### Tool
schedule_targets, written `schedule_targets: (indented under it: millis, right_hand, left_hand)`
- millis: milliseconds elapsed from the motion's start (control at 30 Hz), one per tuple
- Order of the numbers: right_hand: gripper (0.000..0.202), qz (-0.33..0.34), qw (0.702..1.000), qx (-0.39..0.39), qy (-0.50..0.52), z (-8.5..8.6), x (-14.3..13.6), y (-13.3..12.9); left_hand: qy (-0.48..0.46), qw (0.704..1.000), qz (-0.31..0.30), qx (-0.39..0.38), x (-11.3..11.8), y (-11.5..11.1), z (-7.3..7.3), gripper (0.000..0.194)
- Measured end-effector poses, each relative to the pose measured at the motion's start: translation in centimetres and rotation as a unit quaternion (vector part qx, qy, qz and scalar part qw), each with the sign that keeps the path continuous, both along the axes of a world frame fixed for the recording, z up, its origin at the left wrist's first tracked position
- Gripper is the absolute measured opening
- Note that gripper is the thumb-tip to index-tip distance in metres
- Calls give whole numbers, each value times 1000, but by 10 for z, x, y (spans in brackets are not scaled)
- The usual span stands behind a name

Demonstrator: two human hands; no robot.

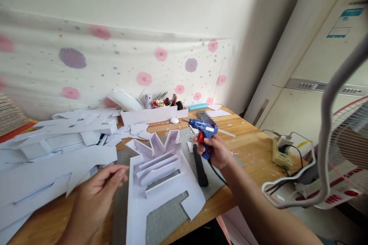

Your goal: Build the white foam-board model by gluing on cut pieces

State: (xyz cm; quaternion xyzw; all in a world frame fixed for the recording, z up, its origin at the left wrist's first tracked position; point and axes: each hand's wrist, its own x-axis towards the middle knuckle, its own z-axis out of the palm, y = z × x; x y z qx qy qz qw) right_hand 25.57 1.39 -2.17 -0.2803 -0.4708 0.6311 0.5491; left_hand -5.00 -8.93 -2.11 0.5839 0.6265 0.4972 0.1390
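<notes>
"One wooden table; what's on it?"
"A grey mat, under a white walled cut-out."
"And the hands?"
"Left hand: thumb and fingers pressed together, just beside the cut-out. Right hand: wrapped round a blue glue gun, above the table."

one left hand, one right hand, one glue gun

one cutting mat bears one white board structure, one black tool. behind the mat: one turquoise roll. right of it: one power strip, one fan.
</notes>
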Motion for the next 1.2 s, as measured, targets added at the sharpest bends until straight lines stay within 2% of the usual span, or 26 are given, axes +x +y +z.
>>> schedule_targets:
  millis: [67,133,233,367,433,500,567,667,733,833,900,1000,1200]
  right_hand:
    - [26,67,995,-44,64,-2,-28,-24]
    - [25,104,988,-79,88,-4,-45,-43]
    - [26,107,987,-94,75,-9,-48,-63]
    - [23,74,993,-88,-1,-19,-32,-84]
    - [23,62,992,-86,-65,-27,-26,-94]
    - [23,50,984,-52,-163,-35,-22,-103]
    - [22,40,962,23,-269,-44,-20,-110]
    - [18,34,908,138,-394,-53,-21,-118]
    - [18,36,867,174,-466,-56,-23,-121]
    - [16,44,826,188,-529,-56,-30,-123]
    - [16,48,819,189,-539,-54,-36,-122]
    - [17,46,829,177,-528,-52,-42,-121]
    - [22,37,865,154,-476,-52,-48,-120]
  left_hand:
    - [-31,998,-45,7,5,-3,-1,37]
    - [-41,996,-80,6,9,-9,-1,29]
    - [-80,995,-61,7,11,-18,-5,23]
    - [-167,985,-2,39,13,-29,-18,16]
    - [-200,979,2,46,18,-38,-22,14]
    - [-196,979,-1,53,26,-51,-21,13]
    - [-143,987,9,77,34,-66,-17,11]
    - [4,993,16,120,45,-84,-8,6]
    - [127,981,-34,140,52,-90,-5,7]
    - [292,938,-122,141,63,-92,-6,15]
    - [371,911,-143,110,68,-90,-8,23]
    - [445,883,-136,61,70,-89,-11,28]
    - [471,873,-128,20,73,-88,-10,45]
